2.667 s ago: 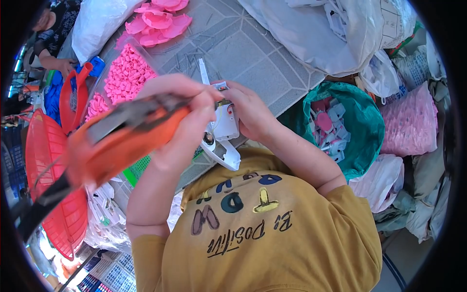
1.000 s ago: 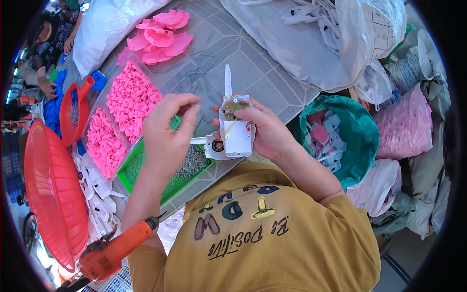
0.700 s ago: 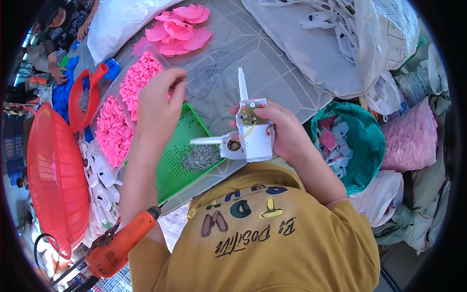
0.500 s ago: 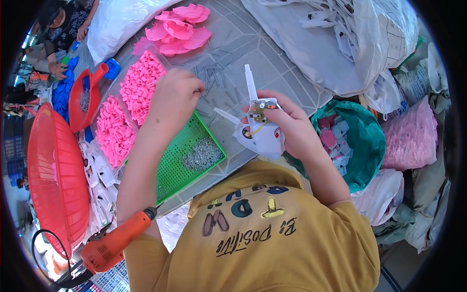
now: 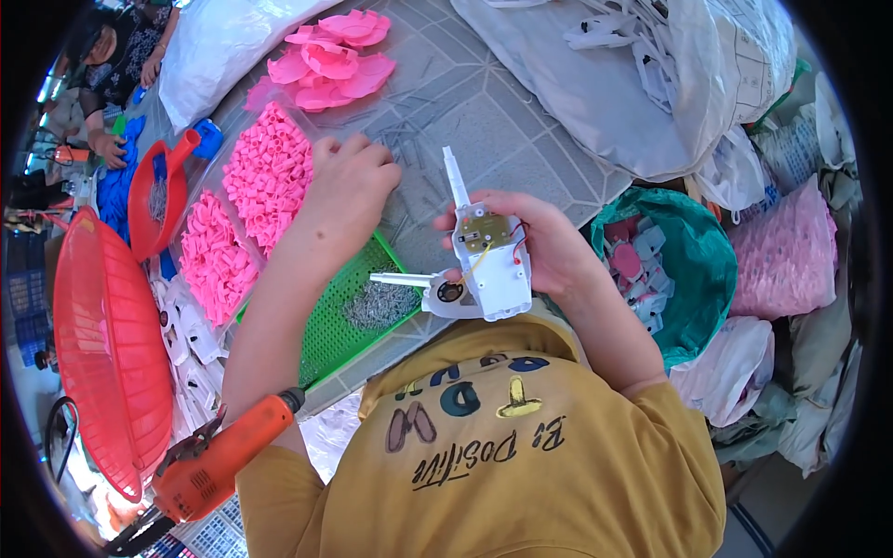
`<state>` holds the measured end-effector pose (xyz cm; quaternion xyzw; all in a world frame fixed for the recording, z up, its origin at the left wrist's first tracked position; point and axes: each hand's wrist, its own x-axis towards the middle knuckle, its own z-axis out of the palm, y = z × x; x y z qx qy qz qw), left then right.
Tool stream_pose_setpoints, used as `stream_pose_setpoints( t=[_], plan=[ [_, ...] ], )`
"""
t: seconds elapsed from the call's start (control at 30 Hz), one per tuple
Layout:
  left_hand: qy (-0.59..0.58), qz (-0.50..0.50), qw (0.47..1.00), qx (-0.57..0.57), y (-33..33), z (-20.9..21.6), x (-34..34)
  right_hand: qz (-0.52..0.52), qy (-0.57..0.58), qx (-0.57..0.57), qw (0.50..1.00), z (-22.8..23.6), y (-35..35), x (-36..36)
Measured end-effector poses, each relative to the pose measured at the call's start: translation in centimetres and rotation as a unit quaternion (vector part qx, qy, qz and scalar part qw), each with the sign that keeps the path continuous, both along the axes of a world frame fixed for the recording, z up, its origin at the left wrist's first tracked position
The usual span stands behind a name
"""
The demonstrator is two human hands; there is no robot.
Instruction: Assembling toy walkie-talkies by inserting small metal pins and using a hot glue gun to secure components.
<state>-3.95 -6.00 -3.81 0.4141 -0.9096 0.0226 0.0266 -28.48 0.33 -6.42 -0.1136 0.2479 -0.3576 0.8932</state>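
Note:
My right hand [image 5: 539, 244] grips a white plastic housing [image 5: 503, 284] from its right side, the fingers passing behind it. A tan circuit board [image 5: 482, 233] sits in its upper part, with red wires beside it and a yellow wire leading down. Against its lower left lies a second white shell piece [image 5: 435, 298] with a round dark part and a long prong. My left hand [image 5: 350, 191] hovers palm down beside small pink plastic pieces [image 5: 270, 172], fingers bent and slightly apart; their tips are partly hidden and nothing shows in them. Thin clear sticks [image 5: 414, 139] lie scattered near it.
A green perforated tray [image 5: 326, 339] holds small metal screws [image 5: 379, 305]. An orange power tool [image 5: 219, 456] is by my left forearm. Red baskets stand left; a teal bag [image 5: 707, 279] of parts is at right. Beyond are larger pink pieces [image 5: 330, 70] and a co-worker's hand [image 5: 109, 149].
The white housing has turned and come slightly nearer me. My right thumb has left the circuit board, and red wires now show. My left hand has shifted a little right, its fingers spreading.

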Motion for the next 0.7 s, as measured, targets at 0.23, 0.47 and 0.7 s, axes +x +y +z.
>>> stream_pose_setpoints(
  t=[0.23,0.47,0.7],
  plan=[
    [0.284,-0.017,0.939,0.192,1.2,3.3,-0.1,0.007,-0.007,-0.006,1.000,-0.4,-1.0,0.6],
    [0.510,0.104,0.721,0.457,3.0,3.1,-1.6,0.022,0.029,-0.001,0.999,-0.3,-1.1,1.7],
    [0.526,0.140,0.684,0.485,3.1,1.6,-1.4,0.037,0.063,-0.051,0.996,0.1,-1.1,1.8]
  ],
)
